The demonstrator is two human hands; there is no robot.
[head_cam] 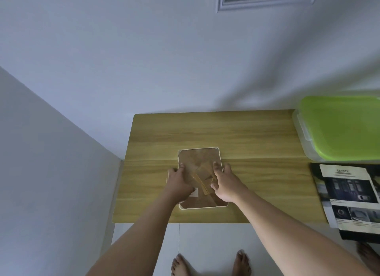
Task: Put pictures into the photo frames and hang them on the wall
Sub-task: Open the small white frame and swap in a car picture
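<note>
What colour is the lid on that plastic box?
The lid is lime green; head view.
</note>
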